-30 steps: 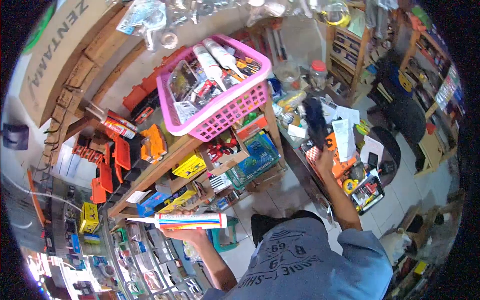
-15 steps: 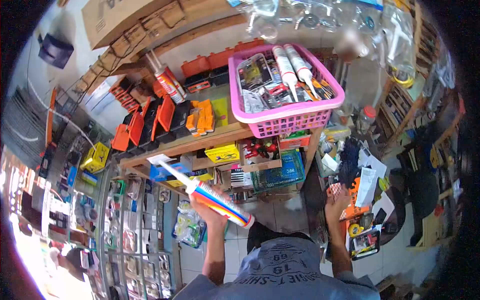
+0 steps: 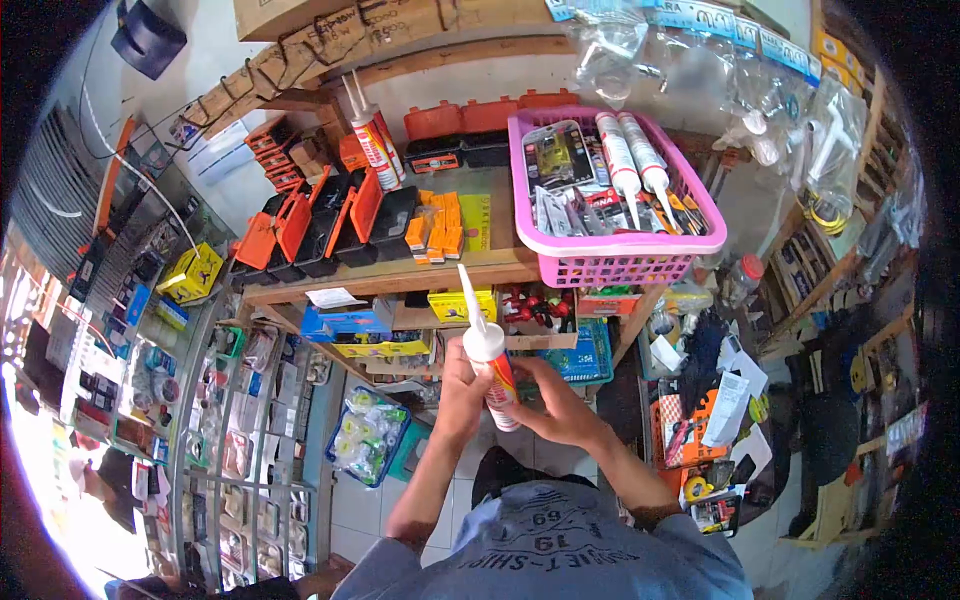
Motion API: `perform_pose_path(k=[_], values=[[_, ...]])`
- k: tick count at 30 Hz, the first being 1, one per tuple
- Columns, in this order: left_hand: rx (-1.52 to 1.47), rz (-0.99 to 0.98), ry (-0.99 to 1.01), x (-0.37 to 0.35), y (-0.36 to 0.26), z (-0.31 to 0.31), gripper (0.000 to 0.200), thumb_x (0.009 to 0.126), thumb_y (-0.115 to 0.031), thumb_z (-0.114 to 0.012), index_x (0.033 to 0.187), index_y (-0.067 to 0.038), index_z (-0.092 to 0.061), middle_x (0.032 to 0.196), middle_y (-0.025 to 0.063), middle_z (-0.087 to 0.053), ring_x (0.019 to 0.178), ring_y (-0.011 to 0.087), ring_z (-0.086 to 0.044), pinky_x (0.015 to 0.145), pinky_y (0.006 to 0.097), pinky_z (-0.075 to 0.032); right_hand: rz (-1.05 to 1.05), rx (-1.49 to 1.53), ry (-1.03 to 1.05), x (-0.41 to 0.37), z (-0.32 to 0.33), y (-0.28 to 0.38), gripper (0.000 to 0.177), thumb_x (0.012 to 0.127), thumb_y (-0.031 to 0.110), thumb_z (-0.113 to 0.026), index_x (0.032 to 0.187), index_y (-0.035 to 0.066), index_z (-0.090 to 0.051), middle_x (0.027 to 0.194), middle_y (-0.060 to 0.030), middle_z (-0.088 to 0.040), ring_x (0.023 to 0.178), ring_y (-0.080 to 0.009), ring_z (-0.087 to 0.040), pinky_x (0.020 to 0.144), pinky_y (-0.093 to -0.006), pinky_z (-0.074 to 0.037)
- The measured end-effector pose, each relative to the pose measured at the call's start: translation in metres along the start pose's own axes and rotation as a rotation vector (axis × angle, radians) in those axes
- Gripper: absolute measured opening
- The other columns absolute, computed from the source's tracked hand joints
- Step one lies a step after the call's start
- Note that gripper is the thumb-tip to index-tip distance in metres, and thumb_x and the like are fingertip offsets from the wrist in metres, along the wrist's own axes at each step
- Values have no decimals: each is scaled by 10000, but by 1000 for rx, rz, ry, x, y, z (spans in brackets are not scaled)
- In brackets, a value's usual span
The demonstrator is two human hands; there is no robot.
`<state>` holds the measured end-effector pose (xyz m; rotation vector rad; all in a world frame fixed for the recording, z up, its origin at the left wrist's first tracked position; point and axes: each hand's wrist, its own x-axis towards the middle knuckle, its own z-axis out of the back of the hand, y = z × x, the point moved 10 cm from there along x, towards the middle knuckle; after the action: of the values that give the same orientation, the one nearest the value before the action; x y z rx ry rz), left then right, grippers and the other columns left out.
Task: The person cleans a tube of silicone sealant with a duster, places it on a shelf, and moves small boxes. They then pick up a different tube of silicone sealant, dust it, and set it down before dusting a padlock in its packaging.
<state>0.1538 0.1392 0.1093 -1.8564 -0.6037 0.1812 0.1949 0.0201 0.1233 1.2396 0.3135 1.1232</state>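
Observation:
I hold a white sealant cartridge (image 3: 490, 360) with a red and striped label upright in front of my chest, its long nozzle pointing up toward the wooden shelf. My left hand (image 3: 460, 395) wraps its left side and my right hand (image 3: 548, 398) grips its lower right side. Both hands touch the tube. A pink plastic basket (image 3: 620, 262) on the shelf above holds two more white cartridges (image 3: 633, 165) and several packaged tools. Two further cartridges (image 3: 375, 135) stand upright at the back of the shelf.
The wooden shelf (image 3: 400, 275) carries orange and black tool cases (image 3: 320, 220) and small boxes. A wire rack of packaged goods (image 3: 250, 420) stands at the left. A cluttered desk with papers (image 3: 725, 405) is at the right. Plastic bags (image 3: 700, 60) hang overhead.
The cartridge swung from tilted at my left to upright in front of me. My right hand left the desk at the right and took hold of the tube. My view turned left.

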Motion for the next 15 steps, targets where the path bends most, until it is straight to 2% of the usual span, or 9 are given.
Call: perform_pose_path(k=[1,6,8,9,10,12,13,14,15], values=[[-50,-55,33,1,-7,2,516,833,-131,-697,1219,-44,-366,1146,64,-488,1105,170,-479,992,324,-357,-12,8,-21,14,1,11,589,801,235,-719,1276,27,-441,1205,-167,-522,1139,-301,-518,969,-383,-399],[33,-134,155,10,-50,12,655,736,-167,-805,1207,-33,-369,1165,90,-493,1096,192,-500,960,331,-396,133,-158,-114,63,-3,31,605,728,270,-772,1204,24,-491,1035,-191,-618,975,-362,-617,812,-406,-492],[126,-346,174,17,-87,15,718,690,-203,-839,1209,-33,-372,1182,96,-494,1096,203,-507,942,335,-413,268,-269,-109,84,-7,56,565,723,247,-768,1181,20,-528,1035,-199,-631,964,-370,-625,795,-397,-503],[170,-365,153,23,-96,21,742,627,-269,-865,1179,-48,-421,1213,122,-483,1141,245,-486,974,373,-391,241,-181,-48,97,-12,55,579,744,344,-758,1173,17,-549,1113,-200,-617,1004,-337,-627,850,-402,-505],[173,-369,152,30,-106,28,742,627,-269,-865,1179,-48,-421,1213,122,-483,1141,245,-486,974,373,-391,247,-180,-48,107,-15,57,579,744,344,-758,1173,17,-549,1113,-200,-617,1004,-337,-627,850,-402,-505],[615,-629,208,35,-145,22,732,586,-308,-873,1148,-63,-473,1239,149,-463,1193,295,-444,1007,413,-352,262,203,-56,130,-16,60,660,692,406,-787,1179,24,-557,1198,-168,-593,1070,-266,-607,914,-365,-473],[661,-723,199,39,-164,21,755,559,-357,-873,1150,-72,-500,1279,176,-438,1222,336,-404,1030,444,-313,168,515,4,141,-18,42,767,666,495,-790,1221,32,-534,1255,-136,-563,1115,-226,-568,965,-364,-432],[780,-766,113,44,-184,24,785,619,-455,-818,1206,-59,-479,1299,186,-428,1222,344,-402,1028,449,-311,473,339,-191,154,-5,63,833,665,580,-759,1244,32,-518,1232,-125,-572,1127,-237,-552,972,-398,-423],[845,-786,54,51,-195,34,773,664,-497,-770,1220,-50,-473,1312,193,-417,1229,347,-394,1033,447,-306,495,511,-253,166,-3,61,780,712,546,-739,1246,24,-512,1225,-133,-570,1128,-240,-551,969,-403,-426]])
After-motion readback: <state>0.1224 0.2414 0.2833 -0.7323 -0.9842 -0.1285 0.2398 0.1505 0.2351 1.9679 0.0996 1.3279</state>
